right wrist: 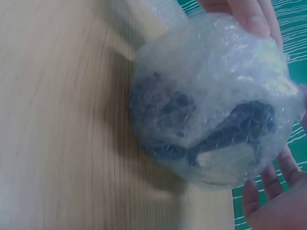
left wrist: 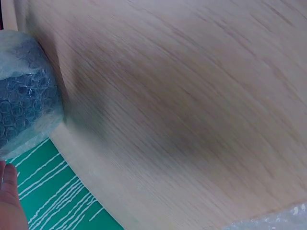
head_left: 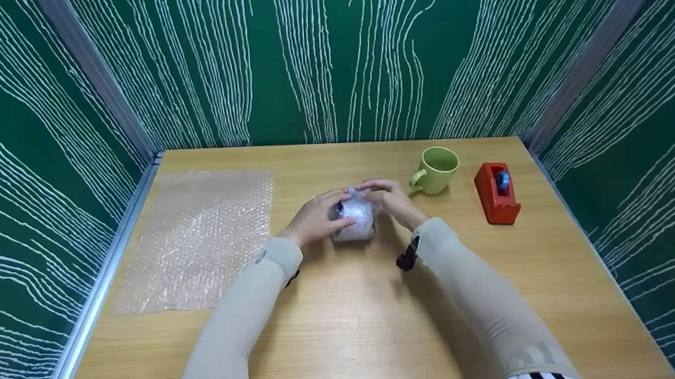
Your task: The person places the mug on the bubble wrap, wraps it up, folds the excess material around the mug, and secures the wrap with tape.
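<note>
A bundle of bubble wrap (head_left: 355, 218) stands on the wooden table between both hands. Something dark shows through its clear layers in the right wrist view, where the wrapped bundle (right wrist: 206, 105) looks rounded; its exact kind is hard to tell. My left hand (head_left: 316, 218) holds the bundle from the left, thumb on the near side and fingers over the top. From the right, my right hand (head_left: 393, 201) pinches the gathered wrap near the top. Some of its fingers (right wrist: 272, 184) are beside the bundle, loosely bent. Part of the bundle (left wrist: 26, 96) also shows in the left wrist view.
A flat sheet of bubble wrap (head_left: 201, 243) lies on the left of the table (head_left: 345, 339). Behind my right hand stands a green mug (head_left: 437, 171). Farther right is a red tape dispenser (head_left: 496, 195). Green panels with white lines (head_left: 353, 56) enclose the table's back and sides.
</note>
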{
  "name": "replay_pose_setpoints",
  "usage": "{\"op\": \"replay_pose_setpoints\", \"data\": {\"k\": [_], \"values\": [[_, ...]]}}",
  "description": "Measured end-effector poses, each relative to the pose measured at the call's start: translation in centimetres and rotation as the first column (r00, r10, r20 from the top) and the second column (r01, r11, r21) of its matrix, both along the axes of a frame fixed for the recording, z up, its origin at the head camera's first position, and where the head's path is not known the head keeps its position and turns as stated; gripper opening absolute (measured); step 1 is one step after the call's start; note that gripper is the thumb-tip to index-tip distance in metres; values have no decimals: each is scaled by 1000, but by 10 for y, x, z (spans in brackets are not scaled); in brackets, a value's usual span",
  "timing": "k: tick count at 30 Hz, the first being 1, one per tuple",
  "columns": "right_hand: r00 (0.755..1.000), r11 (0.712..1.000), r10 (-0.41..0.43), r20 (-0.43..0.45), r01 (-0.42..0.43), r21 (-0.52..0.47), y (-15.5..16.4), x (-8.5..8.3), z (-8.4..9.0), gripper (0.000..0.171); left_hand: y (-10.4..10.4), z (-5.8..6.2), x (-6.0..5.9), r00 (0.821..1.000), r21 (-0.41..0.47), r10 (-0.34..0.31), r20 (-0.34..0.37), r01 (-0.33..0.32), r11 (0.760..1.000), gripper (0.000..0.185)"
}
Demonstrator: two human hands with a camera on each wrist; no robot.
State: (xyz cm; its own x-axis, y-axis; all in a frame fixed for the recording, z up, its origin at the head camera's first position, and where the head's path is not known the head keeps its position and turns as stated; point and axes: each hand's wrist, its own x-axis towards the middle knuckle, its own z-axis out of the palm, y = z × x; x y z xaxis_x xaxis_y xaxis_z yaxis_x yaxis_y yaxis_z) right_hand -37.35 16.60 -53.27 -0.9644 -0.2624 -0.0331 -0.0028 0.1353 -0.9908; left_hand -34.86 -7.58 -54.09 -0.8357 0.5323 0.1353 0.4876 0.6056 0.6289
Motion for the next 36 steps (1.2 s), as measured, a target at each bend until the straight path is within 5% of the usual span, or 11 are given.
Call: {"op": "replay_pose_setpoints", "data": {"k": [6, 17, 23, 36], "values": [[1000, 998, 29, 3, -29, 50, 7, -3, 1, 39, 1, 0, 1, 1000, 7, 11, 22, -12, 1000, 71], [999, 999, 43, 20, -43, -12, 2, -4, 13, 33, 1, 2, 1, 999, 4, 16, 38, -16, 1000, 72], [995, 995, 100, -5, -100, -21, 2, -3, 7, 32, 1, -1, -1, 1000, -2, 12, 11, -12, 1000, 71], [993, 988, 119, -5, -118, 104, 14, -8, -4, 41, 0, -1, -1, 1000, -3, -1, 0, 1, 1000, 69]]}}
